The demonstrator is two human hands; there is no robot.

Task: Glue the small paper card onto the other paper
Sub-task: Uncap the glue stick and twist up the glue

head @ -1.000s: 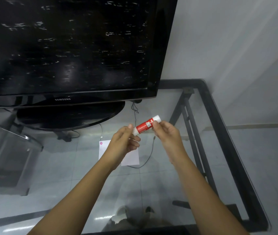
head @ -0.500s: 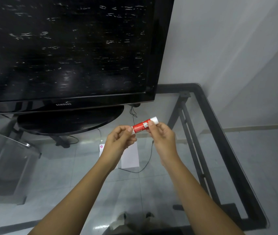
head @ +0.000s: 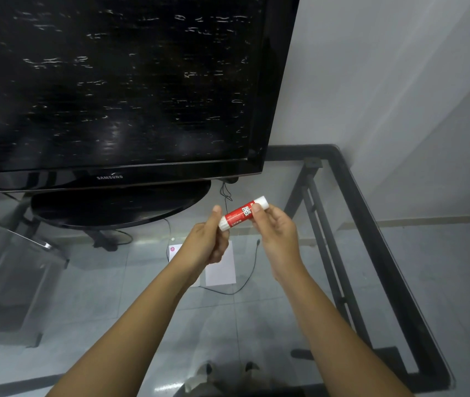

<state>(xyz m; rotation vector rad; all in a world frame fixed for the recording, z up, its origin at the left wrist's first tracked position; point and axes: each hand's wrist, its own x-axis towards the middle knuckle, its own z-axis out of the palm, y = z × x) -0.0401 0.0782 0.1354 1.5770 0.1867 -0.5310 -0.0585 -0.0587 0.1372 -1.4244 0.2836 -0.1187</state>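
Left hand [head: 208, 245]: 1, held above the glass desk [head: 328, 282]; its grip is closed on the lower white end of the glue stick [head: 242, 214], with the thumb lying along it.
Right hand [head: 278, 232]: 1; its fingers are closed around the upper part of the same glue stick, near the other white end.
Glue stick: 1, red with white ends, tilted, held in the air between both hands and well above the papers.
Step in hand: I judge that the person is opening the glue stick, and no glue is on any paper yet.
How to do it well: hold the red body steady with 1 hand and pull or twist the white end straight along the axis with the other; afterwards keep the cap near, so it does not roll on the glass.
Papers on the desk: 2 pieces are partly visible below the hands. The white paper [head: 222, 267] lies flat on the glass, and the left hand covers part of it.
Small paper card [head: 174, 251]: 1, just beside the white paper on its left, with a small pink mark at its corner; I cannot tell if the 2 overlap, because the hand hides the border.
Thin cable [head: 249, 277]: 1, curving beside the white paper.
Samsung television [head: 113, 90]: 1, standing farther back on the desk, screen dark.
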